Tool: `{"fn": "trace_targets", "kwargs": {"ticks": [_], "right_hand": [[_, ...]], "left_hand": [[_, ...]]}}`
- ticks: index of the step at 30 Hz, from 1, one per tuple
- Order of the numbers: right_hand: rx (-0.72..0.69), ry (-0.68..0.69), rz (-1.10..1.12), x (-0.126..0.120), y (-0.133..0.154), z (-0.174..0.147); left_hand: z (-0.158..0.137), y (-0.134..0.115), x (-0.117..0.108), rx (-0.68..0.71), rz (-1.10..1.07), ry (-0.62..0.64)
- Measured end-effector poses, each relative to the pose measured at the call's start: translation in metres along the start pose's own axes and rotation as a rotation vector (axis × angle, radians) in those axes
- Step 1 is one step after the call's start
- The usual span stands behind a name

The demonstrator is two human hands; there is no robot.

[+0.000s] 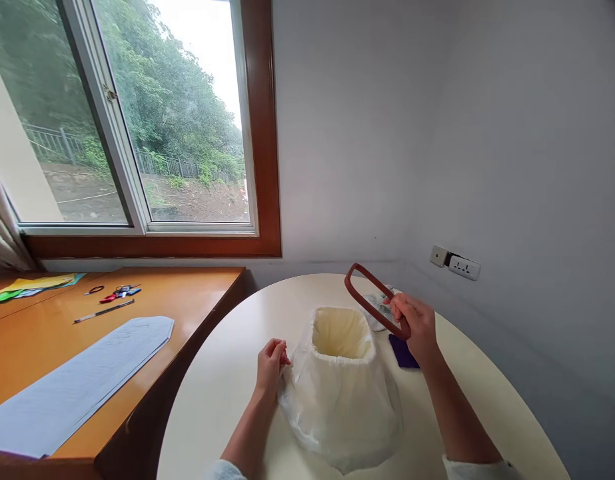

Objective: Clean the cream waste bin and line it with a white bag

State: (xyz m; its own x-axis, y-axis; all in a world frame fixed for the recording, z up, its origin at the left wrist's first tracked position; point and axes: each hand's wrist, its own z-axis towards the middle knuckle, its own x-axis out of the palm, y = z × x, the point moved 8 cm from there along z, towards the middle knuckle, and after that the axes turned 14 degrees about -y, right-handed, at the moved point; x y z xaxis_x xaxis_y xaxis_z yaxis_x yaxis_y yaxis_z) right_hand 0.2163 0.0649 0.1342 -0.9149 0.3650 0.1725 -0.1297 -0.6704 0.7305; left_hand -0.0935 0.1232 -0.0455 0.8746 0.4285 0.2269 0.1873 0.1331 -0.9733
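Observation:
A cream-coloured trash bin stands upright on the round table, its mouth facing up. A thin translucent white plastic bag lines it, folded over the rim and hanging loosely down the outside. My left hand is closed at the bag's left side, fingers curled on its edge; the fingertips are partly hidden. Raised to the right of the bin, my right hand grips a brown rounded-rectangular rim ring by its near right end. The ring is tilted and apart from the bin.
Behind the ring lies a crumpled clear plastic piece; a dark purple cloth-like square sits by my right hand. The round cream table adjoins an orange-brown desk with papers, a pen and keys.

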Motion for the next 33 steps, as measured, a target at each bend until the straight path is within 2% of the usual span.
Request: {"fn": "trace_targets", "kwargs": {"ticks": [6, 9, 12, 16, 22, 33], "right_hand": [[0.002, 0.297, -0.142, 0.041, -0.005, -0.013], [-0.023, 0.386, -0.234, 0.050, -0.011, -0.019], [0.004, 0.449, -0.229, 0.054, -0.020, -0.022], [0.050, 0.483, -0.160, 0.053, -0.028, -0.023], [0.059, 0.514, -0.191, 0.052, -0.033, -0.023], [0.048, 0.467, -0.115, 0.052, -0.027, -0.020]], "left_hand": [[0.000, -0.001, 0.001, 0.020, 0.015, 0.003], [-0.001, -0.001, 0.003, 0.025, 0.019, 0.010], [-0.002, -0.002, 0.002, 0.024, 0.022, 0.013], [-0.002, -0.002, 0.000, 0.021, 0.023, 0.009], [-0.002, 0.000, 0.001, 0.005, 0.021, 0.013], [-0.006, -0.004, 0.002, 0.008, 0.043, 0.029]]}}
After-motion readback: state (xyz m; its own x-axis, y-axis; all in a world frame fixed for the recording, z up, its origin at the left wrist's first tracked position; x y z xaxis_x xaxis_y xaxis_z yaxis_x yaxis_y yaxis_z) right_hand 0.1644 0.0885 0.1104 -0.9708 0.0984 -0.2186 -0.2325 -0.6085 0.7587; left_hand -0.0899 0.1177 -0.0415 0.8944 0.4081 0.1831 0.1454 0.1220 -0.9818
